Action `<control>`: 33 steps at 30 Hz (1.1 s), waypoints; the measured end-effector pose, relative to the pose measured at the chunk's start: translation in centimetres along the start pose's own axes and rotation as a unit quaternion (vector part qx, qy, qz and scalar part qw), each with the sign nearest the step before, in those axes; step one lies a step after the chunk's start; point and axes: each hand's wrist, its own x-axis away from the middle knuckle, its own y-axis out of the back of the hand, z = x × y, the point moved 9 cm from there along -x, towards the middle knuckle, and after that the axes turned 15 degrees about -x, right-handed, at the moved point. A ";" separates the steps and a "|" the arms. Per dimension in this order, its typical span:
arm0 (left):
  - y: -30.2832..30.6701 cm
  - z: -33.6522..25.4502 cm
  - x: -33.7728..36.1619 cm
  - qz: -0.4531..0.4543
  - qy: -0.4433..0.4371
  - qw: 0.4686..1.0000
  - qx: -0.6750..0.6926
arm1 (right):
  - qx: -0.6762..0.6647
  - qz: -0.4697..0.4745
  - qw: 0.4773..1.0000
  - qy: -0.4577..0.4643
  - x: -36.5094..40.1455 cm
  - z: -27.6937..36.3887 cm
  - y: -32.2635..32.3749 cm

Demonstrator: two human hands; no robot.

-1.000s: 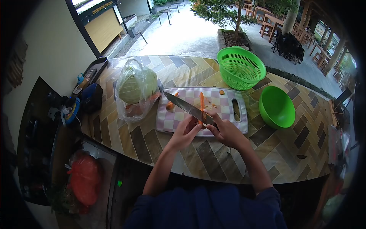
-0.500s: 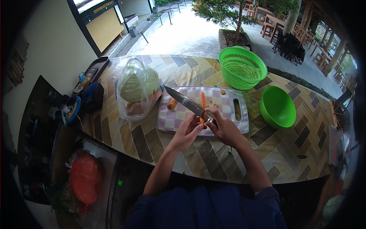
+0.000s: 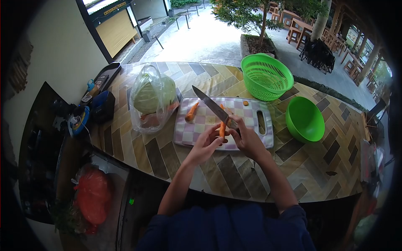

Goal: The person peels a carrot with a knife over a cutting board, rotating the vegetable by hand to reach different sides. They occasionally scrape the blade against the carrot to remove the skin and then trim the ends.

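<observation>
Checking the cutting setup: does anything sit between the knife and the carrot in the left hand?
Nothing visible does. The left hand holds the carrot; the knife in the right hand meets it over the chopping board.

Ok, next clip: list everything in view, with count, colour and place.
counter: one, brown-beige tiles, centre
cutting board: one, pink-white checked, on counter
carrot: one, orange, upright over board
knife: one, steel, angled over board
carrot piece: one, orange, board's left part
carrot slice: one, orange, board's far edge
bagged cabbage: one, pale green, left of board
colander: one, green, beyond board
bowl: one, green, right of board
small items: several, blue and black, counter's left end, too blurred to name
red bag: one, red, lower left below counter
left hand: one, bare, gripping the carrot
right hand: one, bare, gripping the knife
</observation>
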 end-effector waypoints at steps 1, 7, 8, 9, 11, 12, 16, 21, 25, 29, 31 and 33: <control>0.3 0.4 -0.2 -0.003 0.019 1.000 0.008 | -0.012 -0.008 1.000 -0.018 -0.1 -0.1 0.2; 1.5 1.7 -0.4 -0.024 0.059 0.992 0.109 | -0.042 0.007 0.999 -0.031 -0.3 -0.2 0.0; 1.5 1.7 -0.4 -0.024 0.059 0.990 0.125 | -0.035 0.015 0.999 -0.019 -0.4 -0.1 -0.2; 1.4 1.6 -0.4 -0.018 0.054 0.988 0.140 | -0.044 0.015 0.998 -0.033 -0.4 -0.5 -0.2; 1.3 1.3 -0.4 -0.007 0.046 0.984 0.171 | -0.061 0.014 0.996 -0.062 -0.4 -1.4 -0.3; 1.3 1.3 -0.4 -0.004 0.046 0.983 0.179 | -0.058 0.004 0.996 -0.065 -0.3 -1.6 -0.1; 1.3 0.9 -0.5 0.003 0.040 0.978 0.204 | -0.085 -0.008 0.995 -0.057 -0.4 -0.7 0.2; 1.4 0.6 -0.3 0.002 0.050 0.973 0.225 | -0.071 0.030 0.997 -0.006 -0.6 -0.2 -0.2; 1.2 -0.1 -0.2 0.017 0.044 0.966 0.253 | -0.073 -0.014 0.996 -0.041 -0.5 -1.7 0.4; 1.2 -0.6 0.0 0.015 0.043 0.965 0.259 | -0.178 -0.015 0.982 -0.055 -0.4 -0.6 0.5; 1.2 -0.8 0.0 0.019 0.036 0.966 0.257 | -0.183 0.042 0.980 -0.068 -0.2 -0.1 -0.1; 1.2 -0.7 0.0 0.018 0.036 0.968 0.247 | -0.174 0.104 0.975 -0.093 0.2 1.0 -0.7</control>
